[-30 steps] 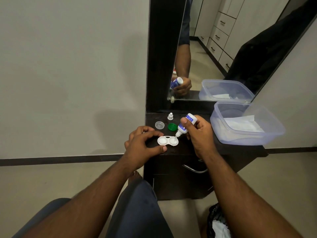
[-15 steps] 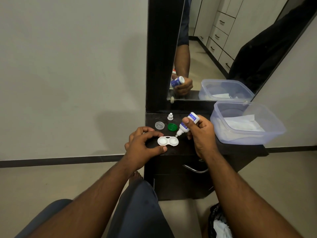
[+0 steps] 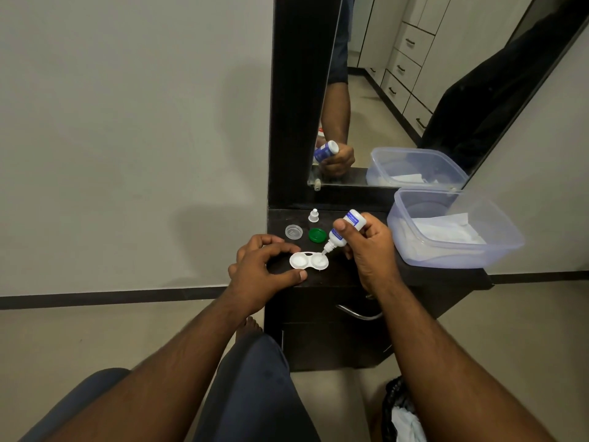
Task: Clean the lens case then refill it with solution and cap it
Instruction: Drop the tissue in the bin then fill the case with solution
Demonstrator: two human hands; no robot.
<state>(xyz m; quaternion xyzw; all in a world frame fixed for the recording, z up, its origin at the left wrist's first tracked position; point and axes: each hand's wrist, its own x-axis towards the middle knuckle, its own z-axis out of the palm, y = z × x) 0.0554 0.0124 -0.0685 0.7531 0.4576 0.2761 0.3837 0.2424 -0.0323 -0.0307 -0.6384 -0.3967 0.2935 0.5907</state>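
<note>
Centre of frame, left to right: left hand (image 3: 261, 269), fingers curled around the case (image 3: 308, 260) on the dark shelf (image 3: 347, 275); right hand (image 3: 371, 247) pinching the tilted bottle (image 3: 344, 229), its nozzle over the case's right well.

left hand (image 3: 258, 269) curled, right hand (image 3: 369, 247) gripping

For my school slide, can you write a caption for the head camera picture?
Right hand tips a solution bottle over the open lens case's right well while the left hand steadies it.
</note>
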